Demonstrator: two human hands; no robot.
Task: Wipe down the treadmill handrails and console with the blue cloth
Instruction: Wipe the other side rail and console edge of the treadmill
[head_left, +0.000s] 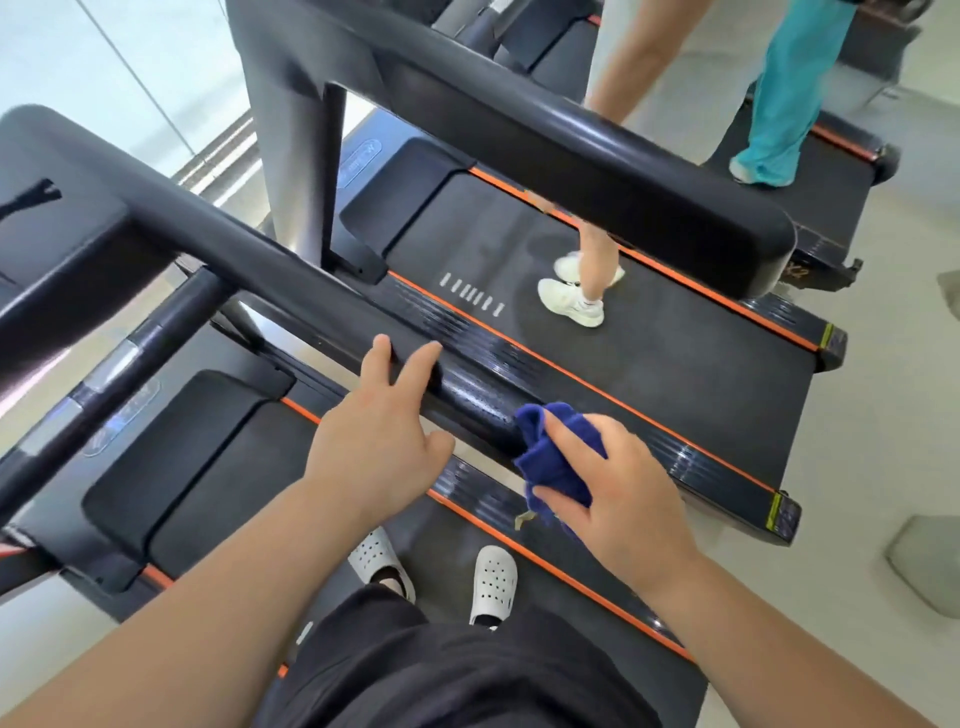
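We're looking down over our own treadmill, white perforated clogs (434, 577) planted on the dark running belt (218, 499) at six o'clock. The right handrail (291, 291), a thick black bar, runs from ten o'clock down toward four o'clock across the middle of the view.

Our left hand (376, 441) sits against the near side of that rail, fingers spread apart and hooked over its top, thumb out to the right; nothing in it.

Our right hand (608, 493) is just past it at four o'clock, fingers clamped on the blue cloth (553, 457). The cloth is bunched into a wad and pressed against the rail's lower end, where the black surface looks glossy. A small tag (523, 518) dangles off the cloth's bottom edge.

Up at nine o'clock we catch a corner of the console (67, 234), dark and blurred, too soft to read any detail.

No containers show anywhere in view.

On the neighbouring treadmill (649, 364) at one o'clock, another person's white sneakers (571, 301) stand on the belt, orange trim lines on both sides. Further off at twelve to one o'clock, teal trouser legs (784, 93) stand on a third machine.
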